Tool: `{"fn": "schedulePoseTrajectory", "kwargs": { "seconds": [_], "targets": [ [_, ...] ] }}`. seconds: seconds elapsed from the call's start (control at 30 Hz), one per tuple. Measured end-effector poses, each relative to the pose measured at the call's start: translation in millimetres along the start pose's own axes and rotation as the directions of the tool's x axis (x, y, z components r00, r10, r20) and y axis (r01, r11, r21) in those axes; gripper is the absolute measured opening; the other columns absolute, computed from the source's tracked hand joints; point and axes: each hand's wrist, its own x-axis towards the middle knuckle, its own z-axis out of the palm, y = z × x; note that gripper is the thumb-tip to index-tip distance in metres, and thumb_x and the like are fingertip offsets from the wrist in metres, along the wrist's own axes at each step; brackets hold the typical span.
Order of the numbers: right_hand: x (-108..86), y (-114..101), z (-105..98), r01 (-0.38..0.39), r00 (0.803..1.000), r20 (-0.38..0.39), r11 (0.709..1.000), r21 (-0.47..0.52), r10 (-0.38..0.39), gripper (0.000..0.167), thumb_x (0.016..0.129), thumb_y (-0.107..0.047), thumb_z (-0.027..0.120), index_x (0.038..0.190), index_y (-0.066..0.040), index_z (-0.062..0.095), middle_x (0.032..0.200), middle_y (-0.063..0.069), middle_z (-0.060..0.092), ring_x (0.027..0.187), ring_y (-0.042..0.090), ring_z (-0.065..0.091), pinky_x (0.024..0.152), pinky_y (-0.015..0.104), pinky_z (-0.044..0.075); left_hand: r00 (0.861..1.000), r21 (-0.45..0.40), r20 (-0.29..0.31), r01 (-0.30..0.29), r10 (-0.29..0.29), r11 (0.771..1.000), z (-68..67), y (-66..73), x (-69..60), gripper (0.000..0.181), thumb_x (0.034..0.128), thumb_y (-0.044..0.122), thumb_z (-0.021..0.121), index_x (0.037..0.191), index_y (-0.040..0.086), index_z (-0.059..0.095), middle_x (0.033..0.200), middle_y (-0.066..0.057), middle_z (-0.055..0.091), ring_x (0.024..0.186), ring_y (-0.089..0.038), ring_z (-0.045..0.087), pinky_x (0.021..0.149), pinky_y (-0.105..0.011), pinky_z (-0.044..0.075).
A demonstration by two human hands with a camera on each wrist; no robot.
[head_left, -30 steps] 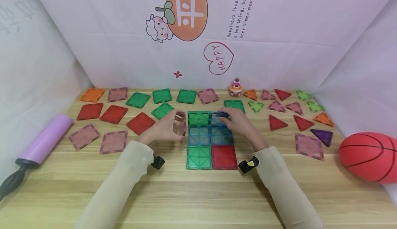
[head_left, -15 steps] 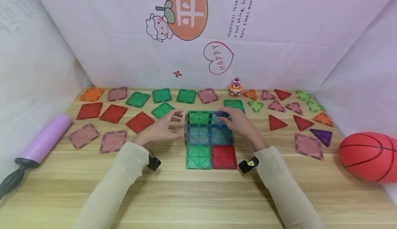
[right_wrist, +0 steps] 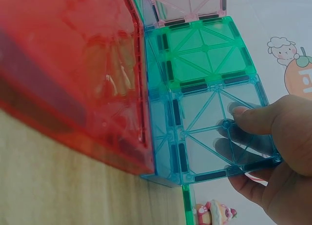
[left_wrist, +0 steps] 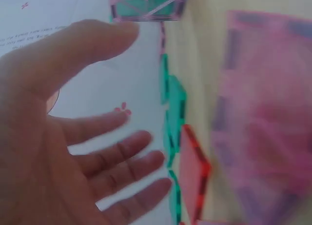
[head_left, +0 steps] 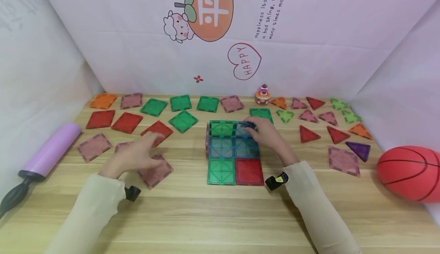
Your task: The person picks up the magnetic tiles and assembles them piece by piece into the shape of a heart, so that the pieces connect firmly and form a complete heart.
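Note:
My right hand [head_left: 267, 131] pinches an upright blue magnetic tile [right_wrist: 209, 132] between thumb and fingers. Beside it stands a green tile [right_wrist: 207, 51]. These two rise along the back of a flat block of tiles: two blue ones, a green tile [head_left: 221, 171] and a red tile [head_left: 249, 172]. At the block's left side a pink tile [head_left: 207, 146] stands on edge. My left hand [head_left: 135, 154] hovers apart from the block, fingers spread, holding nothing. Beneath it lie a loose pink tile [head_left: 156, 172] and another pink tile, partly hidden by the hand.
Loose square tiles, including a red tile [head_left: 101, 119] and a green tile [head_left: 183, 121], spread over the left and back. Triangular tiles, such as a purple triangle [head_left: 358, 150], lie right. A pump [head_left: 51, 151], a ball [head_left: 409, 173] and a figurine [head_left: 262, 94] surround them.
My left hand has let go of the pink tile, now standing at the block's left, and moved left and towards me, uncovering a loose pink tile. My right hand keeps its pinch.

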Motion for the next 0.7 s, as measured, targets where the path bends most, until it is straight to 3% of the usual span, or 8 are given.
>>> {"fn": "schedulePoseTrajectory", "kwargs": {
  "seconds": [0.17, 0.3, 0.5, 0.57, 0.7],
  "targets": [
    [-0.6, -0.2, -2.1, -0.003, 1.0, -0.007, 1.0, 0.003, 0.003, 0.025, 0.094, -0.01, 0.058, 0.118, -0.002, 0.061, 0.117, 0.017, 0.064, 0.093, 0.027, 0.058, 0.083, 0.044, 0.05, 0.996, 0.124, 0.047, 0.069, -0.075, 0.99, 15.9, 2.8, -14.3, 0.084, 0.0725, 0.038, 0.08, 0.133, -0.007, 0.043, 0.129, -0.025, 0.046, 0.118, -0.04, 0.046, 0.093, -0.053, 0.046],
    [-0.7, 0.5, -3.1, -0.002, 1.0, -0.014, 1.0, 0.002, 0.002, 0.025, 0.094, -0.01, 0.058, 0.118, -0.002, 0.061, 0.117, 0.017, 0.064, 0.094, 0.027, 0.058, 0.084, 0.045, 0.05, 0.991, 0.17, 0.033, 0.122, -0.129, 0.978, 25.8, 6.6, -17.1, 0.104, 0.0633, 0.046, 0.085, 0.135, -0.012, 0.038, 0.127, -0.029, 0.041, 0.117, -0.042, 0.042, 0.096, -0.055, 0.043],
    [-0.4, 1.4, -3.4, 0.013, 1.0, -0.021, 1.0, -0.003, -0.013, 0.024, 0.094, -0.009, 0.058, 0.116, -0.001, 0.061, 0.114, 0.017, 0.064, 0.092, 0.026, 0.058, 0.082, 0.044, 0.05, 0.981, 0.155, 0.012, 0.189, -0.193, 0.97, 33.2, 12.0, -12.5, 0.093, 0.0751, 0.042, 0.077, 0.134, -0.017, 0.036, 0.127, -0.03, 0.04, 0.113, -0.038, 0.042, 0.093, -0.054, 0.044],
    [-0.5, 1.0, -2.8, 0.023, 0.999, -0.025, 1.0, -0.003, -0.023, 0.023, 0.094, -0.008, 0.058, 0.115, -0.001, 0.061, 0.113, 0.017, 0.065, 0.091, 0.027, 0.058, 0.081, 0.045, 0.05, 0.985, 0.16, 0.002, 0.17, -0.172, 0.972, 36.1, 13.5, -9.2, 0.086, 0.0759, 0.04, 0.075, 0.13, -0.017, 0.04, 0.124, -0.028, 0.044, 0.109, -0.035, 0.046, 0.09, -0.051, 0.046],
    [-0.3, -0.8, -0.6, 0.024, 1.0, -0.016, 1.0, 0.0, -0.024, 0.022, 0.094, -0.008, 0.058, 0.115, -0.001, 0.062, 0.111, 0.016, 0.065, 0.09, 0.026, 0.057, 0.081, 0.044, 0.051, 0.998, 0.124, -0.004, 0.065, -0.065, 0.99, 45.0, 16.7, -3.3, 0.072, 0.0703, 0.037, 0.077, 0.12, -0.007, 0.05, 0.113, -0.016, 0.05, 0.099, -0.026, 0.05, 0.085, -0.041, 0.049]
  ]
}}
